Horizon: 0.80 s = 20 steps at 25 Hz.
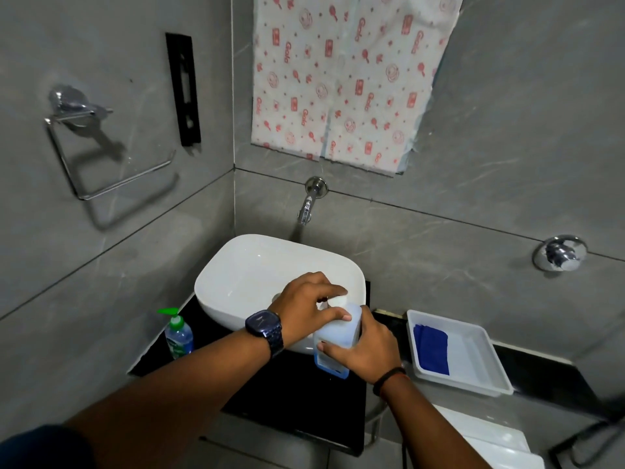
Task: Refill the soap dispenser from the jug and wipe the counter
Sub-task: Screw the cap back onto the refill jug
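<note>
A translucent jug (338, 333) with blue liquid and a white cap (337, 301) stands on the black counter (287, 394), just right of the white basin (257, 265). My right hand (365, 350) wraps around the jug's body. My left hand (304, 306), with a dark watch on the wrist, has its fingers closed around the cap. The soap dispenser (178, 335), clear with a green pump, stands at the counter's left end, apart from both hands. A folded blue cloth (432, 348) lies in a white tray (473, 363) to the right.
A chrome tap (309, 204) juts from the grey tiled wall above the basin. A towel ring (101, 154) hangs on the left wall and a chrome knob (559, 253) sits on the right. A patterned sheet (338, 79) covers the wall above.
</note>
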{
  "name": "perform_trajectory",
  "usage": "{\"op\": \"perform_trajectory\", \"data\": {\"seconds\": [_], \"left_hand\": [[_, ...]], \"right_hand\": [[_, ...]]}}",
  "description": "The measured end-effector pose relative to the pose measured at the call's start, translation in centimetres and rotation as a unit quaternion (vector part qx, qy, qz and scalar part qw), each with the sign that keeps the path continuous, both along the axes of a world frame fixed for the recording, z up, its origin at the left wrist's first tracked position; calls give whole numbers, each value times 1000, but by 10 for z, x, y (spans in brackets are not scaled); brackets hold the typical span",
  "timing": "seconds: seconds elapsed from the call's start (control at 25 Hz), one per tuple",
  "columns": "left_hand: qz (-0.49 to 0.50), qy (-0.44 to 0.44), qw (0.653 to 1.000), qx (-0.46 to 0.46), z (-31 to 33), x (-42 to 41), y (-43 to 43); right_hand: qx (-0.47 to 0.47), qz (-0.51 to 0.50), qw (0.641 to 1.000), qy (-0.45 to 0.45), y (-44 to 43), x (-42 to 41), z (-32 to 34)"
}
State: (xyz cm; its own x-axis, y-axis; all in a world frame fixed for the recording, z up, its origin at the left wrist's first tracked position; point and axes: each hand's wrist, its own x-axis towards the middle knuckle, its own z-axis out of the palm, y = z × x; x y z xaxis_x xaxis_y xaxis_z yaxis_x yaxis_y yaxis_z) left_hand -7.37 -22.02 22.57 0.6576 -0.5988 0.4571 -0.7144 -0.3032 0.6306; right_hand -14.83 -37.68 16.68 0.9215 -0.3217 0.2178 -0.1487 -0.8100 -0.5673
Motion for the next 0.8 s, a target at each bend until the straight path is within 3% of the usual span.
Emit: {"op": "perform_trajectory", "data": {"seconds": [0.48, 0.68, 0.8], "left_hand": [[-104, 61, 991, 62, 20, -2, -8], [-7, 136, 990, -43, 16, 9, -9], [58, 104, 991, -68, 8, 18, 0]], "right_hand": [[3, -5, 1000, -4, -8, -8, 11], [35, -11, 999, -19, -7, -7, 14], [58, -27, 998, -19, -13, -8, 11]]}}
